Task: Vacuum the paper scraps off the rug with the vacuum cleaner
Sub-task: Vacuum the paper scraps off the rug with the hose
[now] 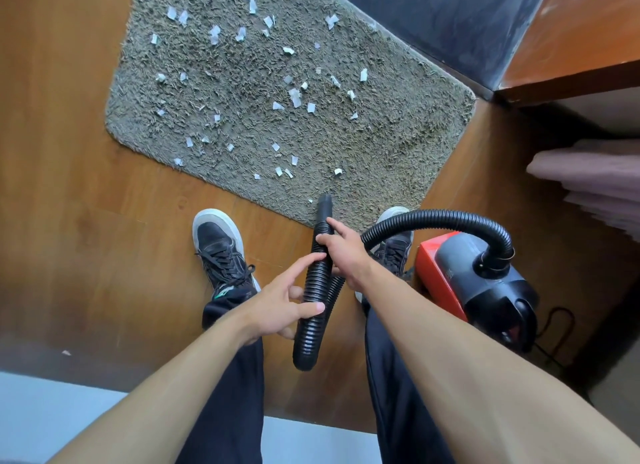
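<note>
Black ribbed hose (317, 290) runs up between our two hands, and we hold it over the wooden floor (69, 186) just short of the rug (381, 134). Our right hand (343, 252) wraps the hose near its far end, fingers (337, 226) curled over the ribs and clamped on it, with the index stretched along the tube toward the smooth nozzle tip (325, 202). That tip points at the near edge of the rug and sits just above it. Our left hand (280, 308) meets the hose lower down: its fingers (304, 261) are spread apart, the index lying across the ribs, the thumb touching the tube's left side; we cannot tell whether the hidden fingers close behind it.

From the right hand the hose loops down, then arches to the right into the top of the vacuum cleaner (485, 280), a grey and black body with a red side standing on the floor beside our right foot (394, 235). Our left foot (221, 249) stands on bare floor, just apart from the rug's near edge.

The paper scraps (294, 96) lie scattered over the shaggy grey-green rug, mostly across its middle and far left, all beyond the nozzle. The nearest scrap (338, 172) lies just ahead of the tip.
</note>
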`<action>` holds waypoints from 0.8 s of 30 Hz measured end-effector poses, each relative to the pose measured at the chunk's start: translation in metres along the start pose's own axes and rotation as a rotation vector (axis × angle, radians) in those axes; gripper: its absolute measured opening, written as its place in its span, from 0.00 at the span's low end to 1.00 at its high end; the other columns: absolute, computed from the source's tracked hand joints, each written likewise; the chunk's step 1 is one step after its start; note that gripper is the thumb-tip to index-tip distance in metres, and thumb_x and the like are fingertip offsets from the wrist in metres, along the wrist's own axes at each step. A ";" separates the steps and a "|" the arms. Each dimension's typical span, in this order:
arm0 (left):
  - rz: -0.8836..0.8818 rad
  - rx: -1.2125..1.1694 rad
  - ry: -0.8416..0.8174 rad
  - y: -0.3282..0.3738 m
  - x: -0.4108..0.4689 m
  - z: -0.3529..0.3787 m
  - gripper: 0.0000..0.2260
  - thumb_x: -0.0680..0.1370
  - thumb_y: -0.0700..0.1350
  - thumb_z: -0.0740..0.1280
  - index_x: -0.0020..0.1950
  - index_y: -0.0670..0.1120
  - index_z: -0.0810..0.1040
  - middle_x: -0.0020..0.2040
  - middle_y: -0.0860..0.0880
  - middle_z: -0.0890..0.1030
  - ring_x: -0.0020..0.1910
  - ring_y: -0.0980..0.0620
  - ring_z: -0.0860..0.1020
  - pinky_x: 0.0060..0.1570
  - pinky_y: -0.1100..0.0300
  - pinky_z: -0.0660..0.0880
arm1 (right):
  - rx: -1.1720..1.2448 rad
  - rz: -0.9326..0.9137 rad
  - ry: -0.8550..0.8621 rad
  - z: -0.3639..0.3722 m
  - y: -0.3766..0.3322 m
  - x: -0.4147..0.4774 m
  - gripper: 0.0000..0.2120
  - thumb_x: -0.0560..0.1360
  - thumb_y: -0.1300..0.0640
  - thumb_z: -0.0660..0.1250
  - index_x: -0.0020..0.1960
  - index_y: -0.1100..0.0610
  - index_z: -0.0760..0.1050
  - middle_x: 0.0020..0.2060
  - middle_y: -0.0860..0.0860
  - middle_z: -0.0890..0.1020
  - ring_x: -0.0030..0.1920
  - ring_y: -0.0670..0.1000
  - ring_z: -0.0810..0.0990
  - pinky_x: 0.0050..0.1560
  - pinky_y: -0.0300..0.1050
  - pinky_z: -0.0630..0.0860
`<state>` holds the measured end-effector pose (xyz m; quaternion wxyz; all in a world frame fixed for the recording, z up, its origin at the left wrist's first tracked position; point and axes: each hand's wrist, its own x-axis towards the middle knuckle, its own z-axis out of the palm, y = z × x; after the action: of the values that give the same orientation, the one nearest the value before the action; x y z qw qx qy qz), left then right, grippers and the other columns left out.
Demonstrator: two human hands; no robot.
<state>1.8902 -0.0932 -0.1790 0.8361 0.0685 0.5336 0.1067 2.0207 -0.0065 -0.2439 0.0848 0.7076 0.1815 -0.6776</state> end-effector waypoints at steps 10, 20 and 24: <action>0.015 -0.095 0.043 -0.017 -0.011 -0.001 0.32 0.80 0.40 0.68 0.71 0.72 0.60 0.56 0.49 0.85 0.54 0.47 0.84 0.50 0.44 0.81 | -0.100 0.003 -0.071 0.021 -0.005 -0.003 0.28 0.77 0.62 0.64 0.75 0.49 0.64 0.60 0.55 0.79 0.43 0.49 0.80 0.33 0.42 0.77; 0.043 -0.029 0.046 0.005 -0.001 -0.010 0.32 0.80 0.40 0.67 0.71 0.72 0.62 0.56 0.48 0.85 0.54 0.46 0.84 0.50 0.41 0.82 | 0.002 -0.102 -0.038 0.011 -0.020 0.001 0.28 0.78 0.62 0.63 0.76 0.48 0.63 0.51 0.51 0.80 0.44 0.49 0.80 0.34 0.40 0.78; 0.046 0.042 0.013 0.024 0.010 -0.005 0.31 0.80 0.40 0.68 0.70 0.73 0.64 0.54 0.50 0.85 0.54 0.44 0.84 0.51 0.33 0.78 | 0.072 -0.118 0.018 -0.007 -0.023 0.004 0.27 0.79 0.63 0.63 0.75 0.48 0.64 0.51 0.53 0.80 0.42 0.48 0.80 0.31 0.39 0.77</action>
<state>1.8871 -0.0678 -0.1850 0.8284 0.0977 0.5394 0.1152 2.0185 0.0177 -0.2450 0.0175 0.7044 0.1994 -0.6810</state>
